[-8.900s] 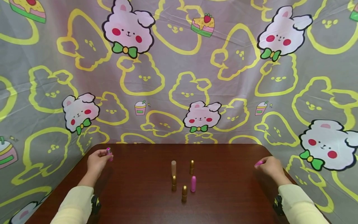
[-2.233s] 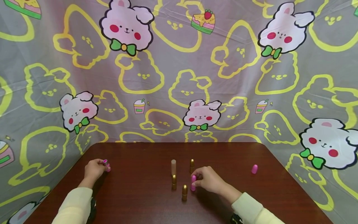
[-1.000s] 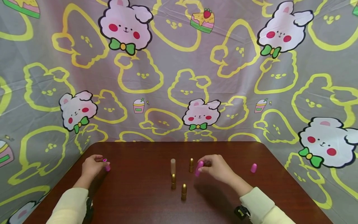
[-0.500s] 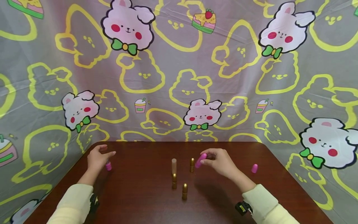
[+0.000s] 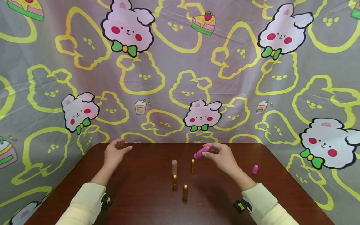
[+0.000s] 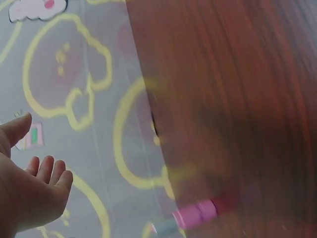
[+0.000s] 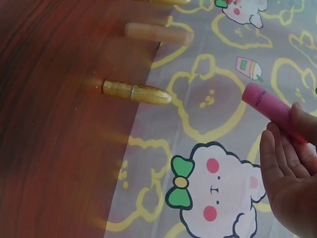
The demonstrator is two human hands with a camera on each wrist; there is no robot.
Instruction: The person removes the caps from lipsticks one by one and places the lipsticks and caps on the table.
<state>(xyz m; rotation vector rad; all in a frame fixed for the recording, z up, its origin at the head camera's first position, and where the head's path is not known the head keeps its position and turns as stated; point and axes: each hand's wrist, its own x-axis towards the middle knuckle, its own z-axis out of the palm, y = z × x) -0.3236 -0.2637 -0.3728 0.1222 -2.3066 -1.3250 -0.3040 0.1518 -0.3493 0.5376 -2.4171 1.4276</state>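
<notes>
In the head view my right hand (image 5: 225, 156) pinches a capped pink lipstick (image 5: 202, 152) between thumb and fingers, tilted above the table. The same pink lipstick (image 7: 270, 105) shows lettering near its lower end in the right wrist view. My left hand (image 5: 114, 154) is raised over the left side, fingers apart, holding nothing. An uncapped pink lipstick (image 6: 195, 214) with a silver collar stands on the table in the left wrist view; in the head view the left arm hides it. Its likely pink cap (image 5: 255, 169) stands alone at the right.
Gold lipsticks stand mid-table: one gold lipstick (image 5: 192, 166) at the back, another gold lipstick (image 5: 175, 182) at left, a third gold lipstick (image 5: 185, 192) in front. A tan tube (image 5: 174, 168) stands beside them. A patterned curtain (image 5: 168, 78) hangs behind the brown table (image 5: 140, 200).
The right hand set the pink cap down at right, then picked up the capped pink lipstick from the group and raised it. The left hand let go of the uncapped lipstick and moved inward.
</notes>
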